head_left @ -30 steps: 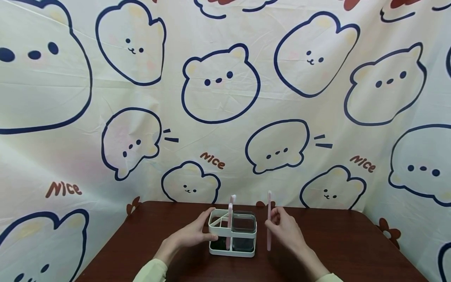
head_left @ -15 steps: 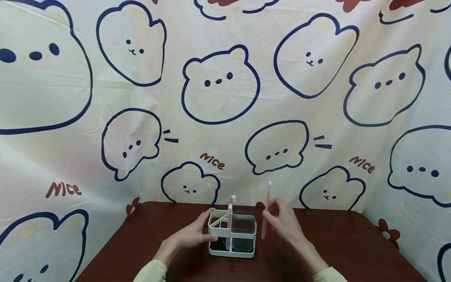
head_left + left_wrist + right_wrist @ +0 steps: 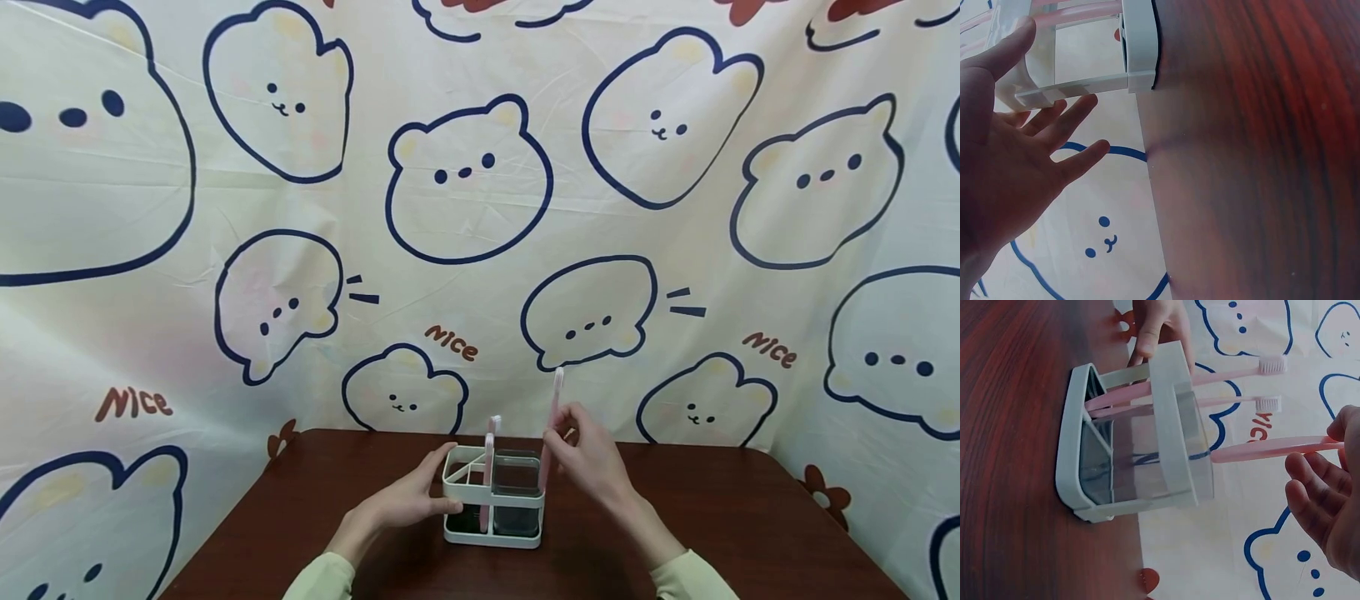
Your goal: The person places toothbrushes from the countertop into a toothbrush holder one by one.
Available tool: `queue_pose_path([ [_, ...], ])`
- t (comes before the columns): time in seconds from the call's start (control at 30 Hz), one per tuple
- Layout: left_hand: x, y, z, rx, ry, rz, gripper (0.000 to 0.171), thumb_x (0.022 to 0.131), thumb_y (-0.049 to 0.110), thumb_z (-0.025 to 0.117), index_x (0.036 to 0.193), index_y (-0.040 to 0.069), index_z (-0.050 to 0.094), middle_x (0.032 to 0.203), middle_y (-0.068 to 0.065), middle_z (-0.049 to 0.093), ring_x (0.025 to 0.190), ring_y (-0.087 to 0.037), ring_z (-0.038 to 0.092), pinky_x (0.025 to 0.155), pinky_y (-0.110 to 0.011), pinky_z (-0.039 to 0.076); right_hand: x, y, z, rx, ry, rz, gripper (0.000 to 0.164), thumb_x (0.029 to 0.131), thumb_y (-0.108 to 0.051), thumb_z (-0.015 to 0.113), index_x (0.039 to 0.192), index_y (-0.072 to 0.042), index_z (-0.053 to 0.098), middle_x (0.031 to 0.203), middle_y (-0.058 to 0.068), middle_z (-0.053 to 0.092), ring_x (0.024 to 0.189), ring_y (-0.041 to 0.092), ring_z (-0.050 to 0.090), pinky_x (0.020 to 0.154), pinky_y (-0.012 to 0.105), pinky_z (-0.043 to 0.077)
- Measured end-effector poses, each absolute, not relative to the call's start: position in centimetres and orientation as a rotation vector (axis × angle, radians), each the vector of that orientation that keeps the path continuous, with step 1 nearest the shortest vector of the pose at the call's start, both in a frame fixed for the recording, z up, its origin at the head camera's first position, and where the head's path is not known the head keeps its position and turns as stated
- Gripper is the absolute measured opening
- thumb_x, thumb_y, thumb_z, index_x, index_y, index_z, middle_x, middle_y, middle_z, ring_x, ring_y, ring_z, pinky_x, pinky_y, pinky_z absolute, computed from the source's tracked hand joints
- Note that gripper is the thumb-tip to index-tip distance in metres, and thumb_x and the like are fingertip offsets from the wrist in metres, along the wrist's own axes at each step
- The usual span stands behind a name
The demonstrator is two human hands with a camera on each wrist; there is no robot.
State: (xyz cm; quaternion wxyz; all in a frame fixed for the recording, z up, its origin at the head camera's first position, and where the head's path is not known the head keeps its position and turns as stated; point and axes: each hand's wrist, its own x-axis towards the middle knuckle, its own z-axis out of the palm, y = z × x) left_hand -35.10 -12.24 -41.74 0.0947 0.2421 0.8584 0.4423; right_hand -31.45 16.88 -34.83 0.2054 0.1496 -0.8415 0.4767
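A pale toothbrush holder (image 3: 510,500) with a divided frame stands on the table in the head view. My left hand (image 3: 408,496) grips its left side, thumb at the front of the upper rim and fingers behind. Two pink toothbrushes (image 3: 1124,395) stand in one compartment, bristles up. A clear cup (image 3: 1132,456) fills the compartment beside them. My right hand (image 3: 592,457) pinches another pink toothbrush (image 3: 1266,449) above the holder's right side, head upward and slightly tilted. In the right wrist view its handle end lies at the cup's rim; whether they touch I cannot tell.
The dark brown wooden table (image 3: 375,575) extends around the holder on both sides. Behind it hangs a pale cloth (image 3: 480,308) printed with bear outlines, which also closes off the left and right sides.
My right hand has carried its toothbrush up and to the left, from beside the holder to over its right side. My left hand and the holder have stayed in place.
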Motion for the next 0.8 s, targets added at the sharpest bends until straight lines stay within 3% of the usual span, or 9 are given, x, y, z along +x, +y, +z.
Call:
queue_pose_path([
  [0.33,-35.0,-12.2,-41.6,0.699,2.546,1.311,0.093,0.088,0.033,0.075,0.158,0.021,0.016,0.16,-0.016,0.022,0.14,-0.039,0.03,0.11,-0.074,0.023,-31.3,14.9,-34.0,0.514,-2.279,1.427,0.007,0.095,-0.013,0.063,0.101,-0.012,0.059,0.089,0.003,0.065,0.067,0.016,0.064,0.051,0.032,0.057],
  [0.8,-35.2,-12.2,-41.7,0.732,2.528,1.318,0.092,0.087,0.035,0.075,0.157,0.02,0.018,0.158,-0.015,0.024,0.14,-0.037,0.031,0.111,-0.073,0.023,-31.8,13.1,-34.6,0.549,-2.342,1.426,0.011,0.097,-0.019,0.063,0.106,-0.013,0.059,0.101,0.006,0.069,0.058,0.022,0.061,0.055,0.038,0.058],
])
